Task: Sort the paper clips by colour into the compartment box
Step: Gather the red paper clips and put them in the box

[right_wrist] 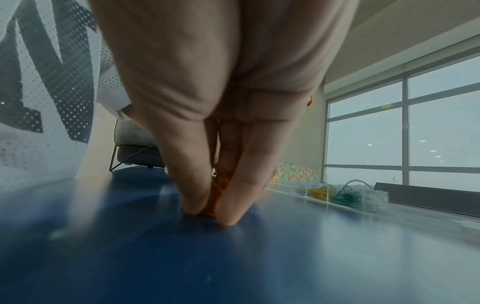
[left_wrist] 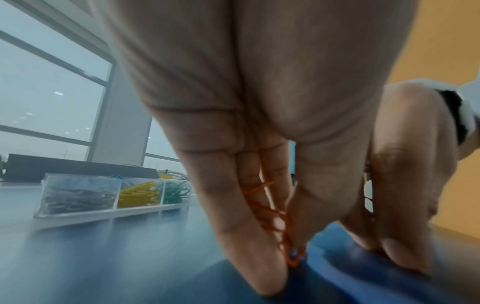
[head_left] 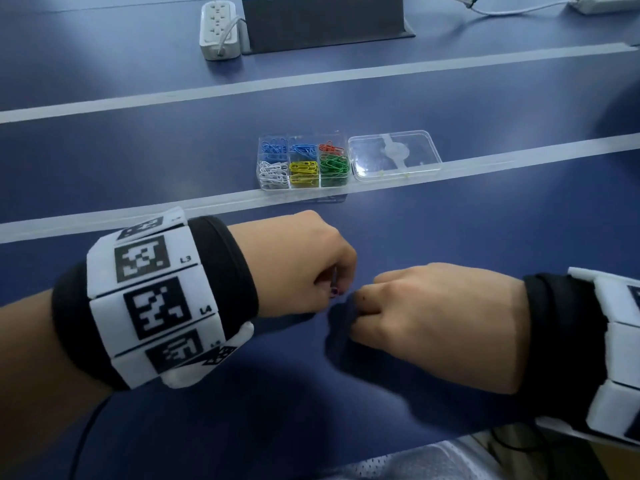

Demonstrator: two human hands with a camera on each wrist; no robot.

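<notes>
The clear compartment box (head_left: 341, 138) stands open in mid-table. It holds blue clips in two back cells, red clips (head_left: 330, 147) at the back right, and white, yellow and green clips in front. Both hands are fingertips-down on the blue table near its front edge, almost touching. My left hand (head_left: 333, 291) pinches a bunch of orange-red paper clips (left_wrist: 262, 207) between thumb and fingers. My right hand (head_left: 360, 297) also pinches orange-red clips (right_wrist: 219, 185) against the table. The left wrist view has the right hand (left_wrist: 405, 185) close beside the left.
The box's clear lid (head_left: 394, 155) lies flat just right of the box. Pale strips (head_left: 207, 91) run across the table. A white power strip (head_left: 220, 27) and a dark stand (head_left: 325, 22) sit at the far edge.
</notes>
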